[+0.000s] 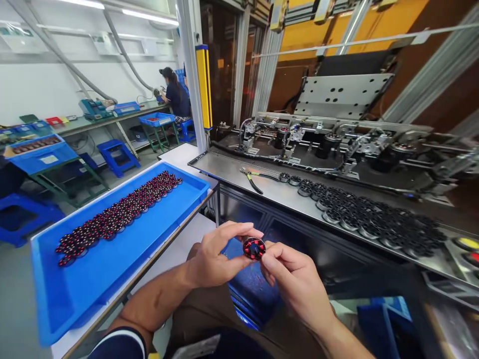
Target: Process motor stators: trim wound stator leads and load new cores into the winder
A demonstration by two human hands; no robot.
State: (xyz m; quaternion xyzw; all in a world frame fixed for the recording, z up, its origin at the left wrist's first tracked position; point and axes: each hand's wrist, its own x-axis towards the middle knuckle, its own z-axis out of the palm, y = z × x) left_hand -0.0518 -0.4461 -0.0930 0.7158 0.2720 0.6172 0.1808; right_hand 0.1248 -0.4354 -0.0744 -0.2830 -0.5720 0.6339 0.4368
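Over my lap, my left hand [219,254] holds a small round motor stator [254,248], black with red windings around a dark centre. Its thumb and fingers grip the rim from the left. My right hand [295,276] is closed, with thumb and forefinger pinching the stator's right edge; whether a fine wire lies between them cannot be made out. At left, a long blue tray [149,227] carries rows of similar red and black stators [119,212]. Many black ring-shaped parts with silvery rims [359,214] lie on the metal bench at right.
Pliers with green and black handles [254,177] lie on the metal bench [232,172]. Behind stands a machine with several fixtures [329,142]. A yellow light-curtain post [204,87] rises beside it. Buttons [467,244] sit at far right. A co-worker [176,97] sits at the back left.
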